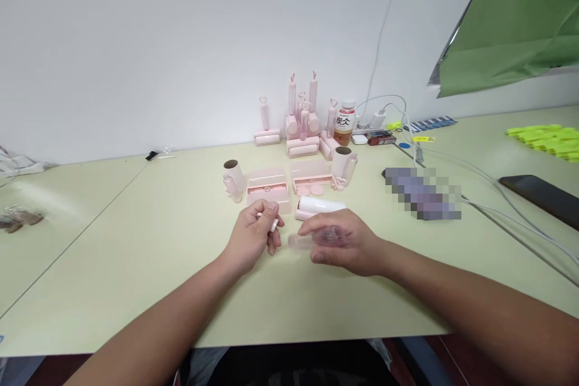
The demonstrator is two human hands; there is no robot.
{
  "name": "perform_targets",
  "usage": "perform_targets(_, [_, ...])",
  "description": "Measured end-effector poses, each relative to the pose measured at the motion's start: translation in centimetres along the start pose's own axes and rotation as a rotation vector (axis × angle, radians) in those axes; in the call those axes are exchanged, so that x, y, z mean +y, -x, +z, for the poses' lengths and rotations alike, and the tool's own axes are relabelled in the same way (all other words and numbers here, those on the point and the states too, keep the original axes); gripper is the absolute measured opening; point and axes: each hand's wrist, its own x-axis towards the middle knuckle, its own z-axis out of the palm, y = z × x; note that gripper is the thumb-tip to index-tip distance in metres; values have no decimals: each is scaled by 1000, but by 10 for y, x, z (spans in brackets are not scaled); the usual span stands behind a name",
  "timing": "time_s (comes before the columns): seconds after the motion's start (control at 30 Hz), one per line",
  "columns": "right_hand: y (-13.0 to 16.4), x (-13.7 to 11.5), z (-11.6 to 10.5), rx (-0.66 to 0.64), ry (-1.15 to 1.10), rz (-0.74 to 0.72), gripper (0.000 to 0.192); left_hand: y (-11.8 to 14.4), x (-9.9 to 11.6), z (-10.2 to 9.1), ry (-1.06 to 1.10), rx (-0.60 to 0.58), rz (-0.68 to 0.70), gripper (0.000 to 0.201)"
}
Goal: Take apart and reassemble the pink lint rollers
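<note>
Pink plastic parts wait beyond our fingertips. Our left hand pinches a small white piece, fingers closed on it; our right hand grips a clear tube, its open end facing the piece.

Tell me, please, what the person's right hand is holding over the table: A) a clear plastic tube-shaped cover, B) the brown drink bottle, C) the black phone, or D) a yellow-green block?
A: the right hand grips a clear plastic cover that juts out leftward from it, while the drink bottle stands by the wall, the black phone lies off to the right, and the yellow-green blocks sit at the far right.
</note>
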Motion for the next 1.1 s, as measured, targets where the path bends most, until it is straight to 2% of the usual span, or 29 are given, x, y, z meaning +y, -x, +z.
perform_targets(0.1, [-2, -5, -4, -136, 90, 20, 43, -1, 3, -5, -32, 33, 17, 47])
perform_targets(0.2, [-4, -9, -1, -299, 191, 184, 34, 1, 0, -4, -70, -7, 19, 49])
perform_targets(0.27, [-4, -10, 2, -353, 236, 248, 32, 4, -3, 0, -148, -27, 43, 49])
perform_targets(0.4, [-4, -11, 6, -331, 288, 248, 29, 8, -9, 5, -281, -66, 119, 50])
perform_targets(0.63, [-3, -13, 11, -271, 423, 265, 26, 6, -16, 3, -337, -105, 203, 43])
perform_targets(0.9, [-1, -19, 17, -269, 540, 310, 27, 15, -16, 20, -340, 113, 209, 42])
perform_targets(1.1, [-3, -27, 19, -297, 661, 331, 27, 19, -22, 25, -373, 186, 255, 42])
